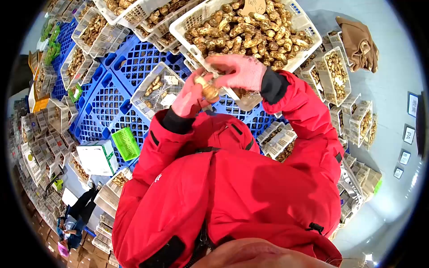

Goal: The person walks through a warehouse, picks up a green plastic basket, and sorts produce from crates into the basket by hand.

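Observation:
My left hand [191,96], in a pink glove, is closed around a knobbly cream-and-brown mushroom [209,91]. Beside it, my right hand [243,73], also gloved in pink, reaches over the mushroom with thumb and fingers apart. I cannot make out whether its fingertips touch the mushroom. Just beyond both hands stands a large white crate [308,52] heaped with similar mushrooms [250,33], and a cardboard tag [253,6] with writing lies on the heap. Left of my left hand, a smaller white basket [144,85] holds a few mushrooms and paper slips.
Blue plastic pallets [105,96] lie under the crates. A green basket [125,144] and a white box [97,157] are at the left. More mushroom crates [336,77] line the right side, with a brown cloth [359,43] beyond. Another person [73,225] is at the lower left.

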Demonstrator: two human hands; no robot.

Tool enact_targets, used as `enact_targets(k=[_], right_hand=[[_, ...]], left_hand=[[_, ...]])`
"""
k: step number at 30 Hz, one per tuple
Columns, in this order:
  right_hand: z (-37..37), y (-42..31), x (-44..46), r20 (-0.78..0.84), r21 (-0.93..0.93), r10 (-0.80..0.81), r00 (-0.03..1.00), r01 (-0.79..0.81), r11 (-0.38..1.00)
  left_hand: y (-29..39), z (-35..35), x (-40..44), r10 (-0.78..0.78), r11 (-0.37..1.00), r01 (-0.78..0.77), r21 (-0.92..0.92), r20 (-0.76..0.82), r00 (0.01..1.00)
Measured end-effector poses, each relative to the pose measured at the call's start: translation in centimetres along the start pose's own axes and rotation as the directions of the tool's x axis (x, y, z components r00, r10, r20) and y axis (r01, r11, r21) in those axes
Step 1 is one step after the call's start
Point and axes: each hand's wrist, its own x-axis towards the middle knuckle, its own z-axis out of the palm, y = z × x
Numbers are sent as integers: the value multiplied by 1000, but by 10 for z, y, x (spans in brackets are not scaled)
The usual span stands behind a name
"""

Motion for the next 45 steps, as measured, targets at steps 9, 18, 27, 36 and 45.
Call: enact_targets(k=[9,18,27,36,45], right_hand=[[-23,134,28,-262,-402,275,925,-363,840],[2,-3,-19,-218,-42,-11,976,2,999],[-132,136,-50,-558,-703,327,762,-644,302],[-182,166,-19,-603,-499,367,708,-694,519],[-209,166,-9,-592,-471,342,730,-657,588]], left_hand=[[2,2,-7,-173,978,146,-149,-190,966],[-20,-1,9,-95,960,60,-273,-117,989],[-18,-4,-7,-57,960,4,-281,-180,982],[-12,7,-5,-22,998,13,-57,-154,988],[-22,-20,-33,80,962,-161,-222,-337,938]])
